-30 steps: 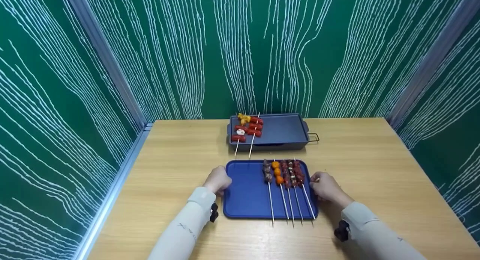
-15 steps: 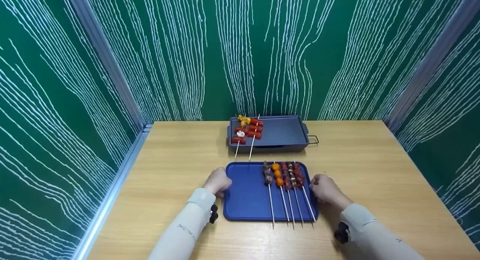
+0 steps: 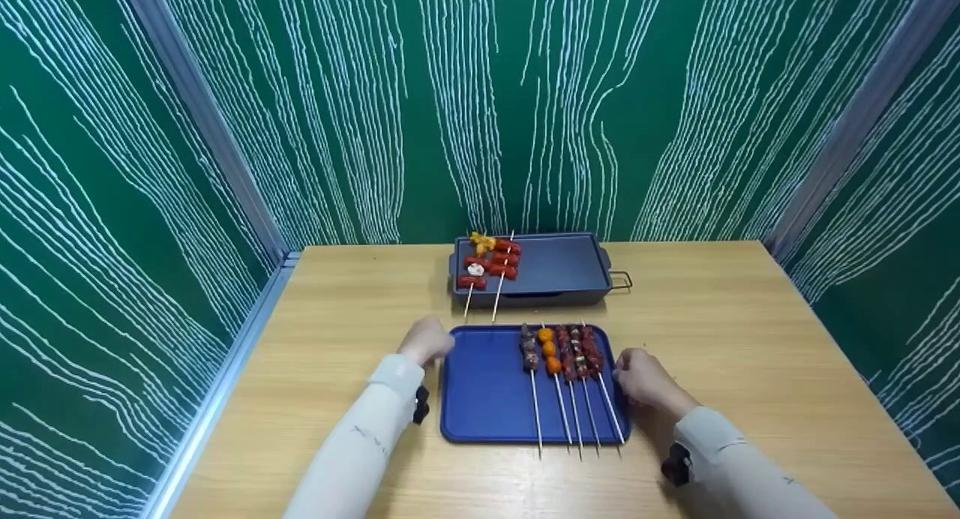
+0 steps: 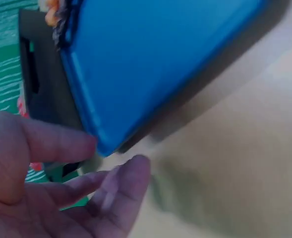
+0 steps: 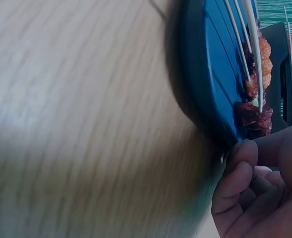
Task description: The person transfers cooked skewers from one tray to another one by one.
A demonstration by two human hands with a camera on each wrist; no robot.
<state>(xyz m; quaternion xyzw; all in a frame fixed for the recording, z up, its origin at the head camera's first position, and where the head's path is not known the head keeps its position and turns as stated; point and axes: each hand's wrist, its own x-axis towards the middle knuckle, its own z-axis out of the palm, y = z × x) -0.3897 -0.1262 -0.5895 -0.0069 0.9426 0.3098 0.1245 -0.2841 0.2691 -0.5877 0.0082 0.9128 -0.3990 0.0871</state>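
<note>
A blue tray (image 3: 484, 391) lies on the table before the grill. Along its right half several skewers of meat (image 3: 570, 354) and one of orange balls (image 3: 550, 351) lie side by side, sticks reaching past the near edge. By the tray's far left corner is my left hand (image 3: 426, 342); in the left wrist view its thumb (image 4: 61, 143) and fingers (image 4: 128, 191) are spread apart at that corner, gripping nothing. My right hand (image 3: 649, 378) pinches the tray's right rim between thumb and fingers, seen close in the right wrist view.
Behind the tray stands a dark grill box (image 3: 559, 264) with a wire handle (image 3: 622, 280) on its right. Two skewers with red pieces (image 3: 505, 258) lie on its left part, sticks overhanging the front. Green walls with white lines (image 3: 562, 114) enclose the wooden table (image 3: 337, 309).
My left hand has let go of the tray's left rim and shifted slightly away, up and left. The right hand stays at the right rim. The head view has shifted slightly.
</note>
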